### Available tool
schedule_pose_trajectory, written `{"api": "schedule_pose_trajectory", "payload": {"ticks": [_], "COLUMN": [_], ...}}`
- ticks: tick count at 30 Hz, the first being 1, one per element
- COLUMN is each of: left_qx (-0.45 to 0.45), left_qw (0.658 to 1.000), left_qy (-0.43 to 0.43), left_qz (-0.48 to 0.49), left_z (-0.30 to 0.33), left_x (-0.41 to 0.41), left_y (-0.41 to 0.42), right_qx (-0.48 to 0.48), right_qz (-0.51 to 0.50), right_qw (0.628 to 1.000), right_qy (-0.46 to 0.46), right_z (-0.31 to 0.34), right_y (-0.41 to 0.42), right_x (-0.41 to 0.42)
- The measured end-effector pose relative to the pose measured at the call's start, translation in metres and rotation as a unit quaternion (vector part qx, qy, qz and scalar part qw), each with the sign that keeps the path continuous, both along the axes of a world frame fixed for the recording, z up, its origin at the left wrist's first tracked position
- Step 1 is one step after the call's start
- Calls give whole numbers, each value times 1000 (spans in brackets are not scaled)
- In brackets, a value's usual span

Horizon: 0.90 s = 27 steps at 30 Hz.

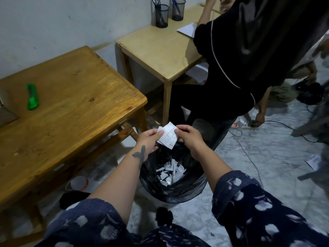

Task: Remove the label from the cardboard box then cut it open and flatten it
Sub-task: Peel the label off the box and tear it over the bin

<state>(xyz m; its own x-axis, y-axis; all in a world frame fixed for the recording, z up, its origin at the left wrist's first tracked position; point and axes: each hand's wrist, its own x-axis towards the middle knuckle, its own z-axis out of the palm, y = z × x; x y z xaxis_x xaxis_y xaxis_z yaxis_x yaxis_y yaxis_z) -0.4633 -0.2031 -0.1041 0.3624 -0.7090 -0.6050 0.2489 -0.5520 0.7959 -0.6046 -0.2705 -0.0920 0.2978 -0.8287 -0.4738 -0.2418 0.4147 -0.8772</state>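
A white label (168, 136) with a printed grid is held between both my hands above a bin (188, 188) lined with a black bag. My left hand (148, 139) pinches its left edge and my right hand (189, 138) pinches its right edge. Several white paper scraps (170, 172) lie inside the bin. A green utility knife (32, 97) rests on the dark wooden table (74, 107) at the left. A grey corner of what may be the cardboard box (6, 115) shows at the far left edge of that table.
A lighter wooden table (160, 49) stands behind, with two mesh pen cups (162, 16) and paper on it. A person in black stands close by at the right, another crouches by a power strip (240, 123). Cables cross the marble floor.
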Motion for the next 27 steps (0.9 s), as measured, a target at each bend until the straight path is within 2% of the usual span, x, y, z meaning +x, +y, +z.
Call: {"api": "schedule_pose_trajectory", "payload": {"ticks": [2, 7, 11, 15, 20, 23, 27], "left_qx": [-4, -41, -71, -100, -117, -126, -119], "left_qw": [1000, 998, 995, 991, 979, 975, 952], "left_qy": [-7, -42, -70, -91, -167, -184, -255], "left_qz": [-3, -13, -26, 0, 25, -6, -116], "left_z": [1, 6, 11, 12, 9, 7, 10], "left_x": [-3, -8, -6, -8, -10, -6, -2], "left_y": [-1, -5, -4, -5, -6, -7, -8], "right_qx": [-30, -102, -199, -182, -199, -211, -229], "right_qz": [-7, 59, 120, 145, 161, 180, 238], "right_qw": [999, 989, 953, 959, 944, 934, 918], "right_qy": [14, 84, 195, 164, 207, 227, 220], "right_z": [0, -3, -8, -5, 3, 7, 8], "right_y": [0, 1, 1, 1, -2, -7, -13], "right_x": [1, 0, 0, 4, 8, 7, 2]}}
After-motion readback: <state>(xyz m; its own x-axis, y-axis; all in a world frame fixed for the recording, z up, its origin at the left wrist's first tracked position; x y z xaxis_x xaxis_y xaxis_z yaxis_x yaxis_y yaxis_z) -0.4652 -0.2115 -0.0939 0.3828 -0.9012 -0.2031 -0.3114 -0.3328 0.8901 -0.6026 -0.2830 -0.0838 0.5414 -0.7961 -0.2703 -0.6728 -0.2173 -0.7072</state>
